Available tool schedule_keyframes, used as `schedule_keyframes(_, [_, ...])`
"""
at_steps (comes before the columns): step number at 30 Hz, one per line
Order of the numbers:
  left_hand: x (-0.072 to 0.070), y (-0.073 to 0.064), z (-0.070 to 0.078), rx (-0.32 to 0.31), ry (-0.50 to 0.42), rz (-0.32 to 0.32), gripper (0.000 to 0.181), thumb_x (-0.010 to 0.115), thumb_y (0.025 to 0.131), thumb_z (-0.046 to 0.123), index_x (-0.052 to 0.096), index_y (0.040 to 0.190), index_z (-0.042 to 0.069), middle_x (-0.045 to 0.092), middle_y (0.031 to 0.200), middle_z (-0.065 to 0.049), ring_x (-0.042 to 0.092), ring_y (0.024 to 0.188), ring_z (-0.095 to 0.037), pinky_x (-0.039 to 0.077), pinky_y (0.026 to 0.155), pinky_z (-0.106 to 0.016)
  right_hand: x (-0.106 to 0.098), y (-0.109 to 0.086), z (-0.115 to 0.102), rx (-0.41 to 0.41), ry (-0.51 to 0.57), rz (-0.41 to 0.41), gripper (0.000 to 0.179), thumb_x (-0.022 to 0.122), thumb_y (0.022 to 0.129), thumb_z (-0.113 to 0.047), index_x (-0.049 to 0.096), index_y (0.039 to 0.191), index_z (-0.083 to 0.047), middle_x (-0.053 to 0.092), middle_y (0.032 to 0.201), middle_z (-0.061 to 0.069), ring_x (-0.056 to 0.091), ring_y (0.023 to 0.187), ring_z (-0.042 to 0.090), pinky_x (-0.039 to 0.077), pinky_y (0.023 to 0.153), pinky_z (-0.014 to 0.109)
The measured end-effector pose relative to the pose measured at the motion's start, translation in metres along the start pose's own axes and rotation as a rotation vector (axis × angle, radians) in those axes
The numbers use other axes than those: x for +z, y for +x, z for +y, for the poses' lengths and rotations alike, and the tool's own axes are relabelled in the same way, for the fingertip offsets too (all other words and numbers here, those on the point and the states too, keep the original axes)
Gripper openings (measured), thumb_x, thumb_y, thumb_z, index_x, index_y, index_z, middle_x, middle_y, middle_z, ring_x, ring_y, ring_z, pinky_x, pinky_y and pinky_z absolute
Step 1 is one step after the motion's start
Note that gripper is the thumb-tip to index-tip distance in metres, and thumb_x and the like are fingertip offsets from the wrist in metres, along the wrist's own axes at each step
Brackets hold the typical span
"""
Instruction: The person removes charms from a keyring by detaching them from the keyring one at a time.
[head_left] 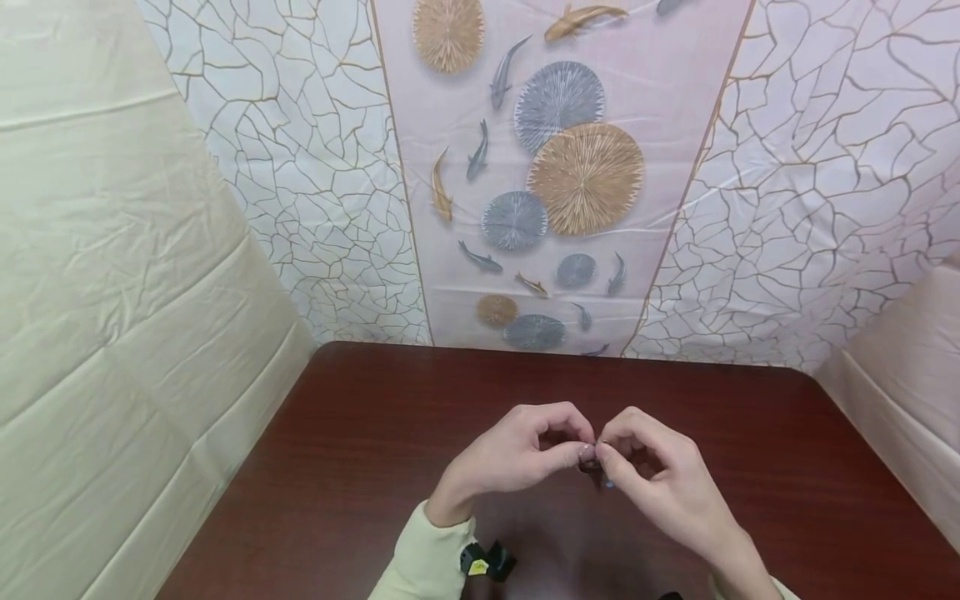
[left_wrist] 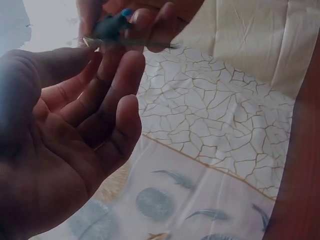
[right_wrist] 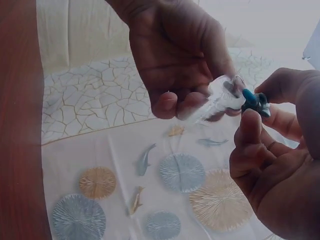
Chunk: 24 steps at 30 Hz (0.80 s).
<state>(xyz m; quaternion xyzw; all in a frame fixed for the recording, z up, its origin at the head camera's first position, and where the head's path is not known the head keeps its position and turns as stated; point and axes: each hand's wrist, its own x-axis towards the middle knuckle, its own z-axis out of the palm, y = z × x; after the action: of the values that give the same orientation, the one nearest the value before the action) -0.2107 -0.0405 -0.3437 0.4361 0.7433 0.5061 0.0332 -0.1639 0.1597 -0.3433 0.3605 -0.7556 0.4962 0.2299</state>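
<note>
Both hands meet fingertip to fingertip over the table in the head view. My right hand (head_left: 675,483) pinches a small dark teal piece with a bright blue knob (right_wrist: 256,102) between thumb and finger. My left hand (head_left: 517,450) pinches a thin glossy piece (right_wrist: 215,102), pale and shiny in the right wrist view, right against the teal piece. Edge-on in the left wrist view, this piece looks like a narrow dark strip. The left hand's other fingers are loosely bent, and fingertips hide part of both pieces. What the two pieces are I cannot tell.
The dark red-brown table (head_left: 360,467) spreads out under the hands. Behind it hangs a patterned cloth (head_left: 525,275) with fish and round motifs, and a cream cloth (head_left: 135,333) stands at the left. A black and yellow device (head_left: 480,562) sits at the left sleeve.
</note>
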Motion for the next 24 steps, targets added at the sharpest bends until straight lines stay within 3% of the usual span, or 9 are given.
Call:
schedule_keyframes(7, [0.003,0.002,0.001,-0.008,0.008,-0.026,0.008,0.062,0.093,0.008,0.063,0.099,0.012,0.071,0.087,-0.003,0.058,0.078,0.006,0.053,0.072,-0.016,0.0,0.0,-0.006,0.005,-0.029,0.019,0.036,0.067,0.077,0.019,0.061,0.089,-0.014,0.056,0.075,-0.007,0.052,0.059,0.001,0.04,0.047,0.015])
schedule_keyframes(14, [0.006,0.001,0.004,-0.041,-0.007,-0.036,0.01,0.063,0.092,0.004,0.062,0.1,0.009,0.071,0.086,-0.007,0.057,0.074,0.006,0.053,0.068,-0.015,0.0,-0.001,-0.004,-0.046,-0.023,0.026,0.037,0.067,0.074,0.022,0.062,0.088,-0.012,0.055,0.077,-0.006,0.049,0.059,0.001,0.038,0.046,0.014])
schedule_keyframes(24, [0.006,0.0,0.008,0.049,0.131,-0.039,0.011,0.062,0.091,0.005,0.065,0.099,0.012,0.07,0.082,0.001,0.053,0.071,0.009,0.048,0.063,-0.01,-0.001,0.002,-0.014,-0.176,-0.108,0.031,0.034,0.071,0.072,0.015,0.064,0.086,-0.014,0.053,0.079,-0.01,0.039,0.06,-0.005,0.029,0.047,0.01])
